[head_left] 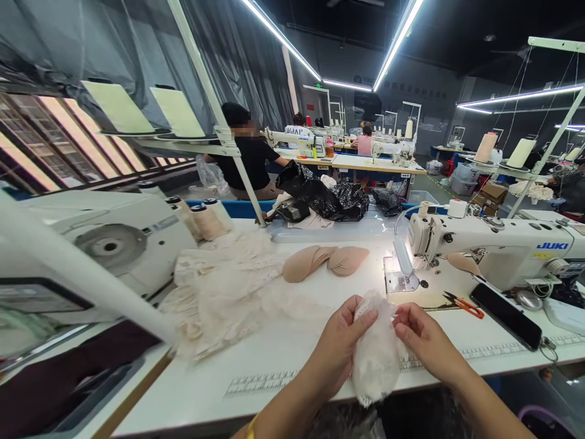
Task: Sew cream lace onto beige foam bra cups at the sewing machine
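Between my two hands hangs a piece of white lace fabric [377, 360], bunched up over the front edge of the table. My left hand [345, 335] is closed on its left side, thumb on top. My right hand [420, 335] pinches the fabric's upper right edge between thumb and fingers. Just beyond is the lit needle plate [401, 281] of a white sewing machine [507, 241]. Several beige bra cups [311, 262] lie fanned in stacks behind my hands. A heap of cream lace [223, 286] spreads over the table to the left.
Orange-handled thread snips [466, 305] and a black phone [506, 316] lie right of my right hand. Black plastic bags [324, 192] sit at the table's back. A thread stand pole [219, 116] rises at left. A co-worker in black [249, 158] sits beyond.
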### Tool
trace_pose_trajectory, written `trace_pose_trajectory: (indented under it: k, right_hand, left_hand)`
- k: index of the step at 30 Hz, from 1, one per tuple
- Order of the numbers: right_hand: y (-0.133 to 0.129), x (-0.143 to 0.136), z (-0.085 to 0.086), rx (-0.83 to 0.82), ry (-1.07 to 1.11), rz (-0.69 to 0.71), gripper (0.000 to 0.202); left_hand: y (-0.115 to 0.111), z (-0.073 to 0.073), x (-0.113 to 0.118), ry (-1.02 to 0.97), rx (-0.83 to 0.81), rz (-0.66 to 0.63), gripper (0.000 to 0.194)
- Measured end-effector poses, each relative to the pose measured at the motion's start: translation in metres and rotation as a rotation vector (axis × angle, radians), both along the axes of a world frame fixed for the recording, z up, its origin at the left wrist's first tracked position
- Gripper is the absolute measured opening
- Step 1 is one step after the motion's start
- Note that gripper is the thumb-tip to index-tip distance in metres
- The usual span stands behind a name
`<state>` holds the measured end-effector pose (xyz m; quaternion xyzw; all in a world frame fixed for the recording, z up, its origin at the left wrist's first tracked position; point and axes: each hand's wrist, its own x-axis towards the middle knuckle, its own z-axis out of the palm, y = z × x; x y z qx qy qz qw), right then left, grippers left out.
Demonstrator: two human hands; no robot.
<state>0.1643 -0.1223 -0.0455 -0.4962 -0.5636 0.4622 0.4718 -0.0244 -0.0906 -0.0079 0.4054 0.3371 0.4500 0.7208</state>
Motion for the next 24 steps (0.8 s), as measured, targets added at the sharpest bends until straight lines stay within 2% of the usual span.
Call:
trace_pose_trajectory:
  k: [6, 9, 12, 18, 21, 24]
  right_hand:
    - [-0.002, -0.009, -0.007, 0.030, -0.135, -0.048, 0.017]
    - [-0.001, -0.005, -0.006, 0.062, -0.168, -0.091, 0.020]
    - [-0.003, -0.004, -0.001, 0.111, -0.203, -0.123, 0.022]
    - [0.000, -0.014, 0.004, 0.079, -0.306, -0.018, 0.014]
    - [0.005, -0.011, 0.000, 0.061, -0.241, -0.081, 0.022]
    - [0.005, -0.005, 0.001, 0.044, -0.131, -0.097, 0.027]
  left_hand:
    - [0.002, -0.005, 0.001, 0.055, 0.071, 0.076, 0.049]
    - [0.002, -0.009, -0.002, 0.145, 0.148, 0.150, 0.051]
    - [0.001, -0.010, -0.005, 0.201, 0.177, 0.154, 0.048]
    - [-0.002, -0.006, -0.005, 0.133, 0.175, 0.089, 0.048]
    - [0.001, -0.007, -0.007, 0.206, 0.220, 0.177, 0.051]
    - [0.005, -0.014, -0.013, 0.322, 0.244, 0.261, 0.051]
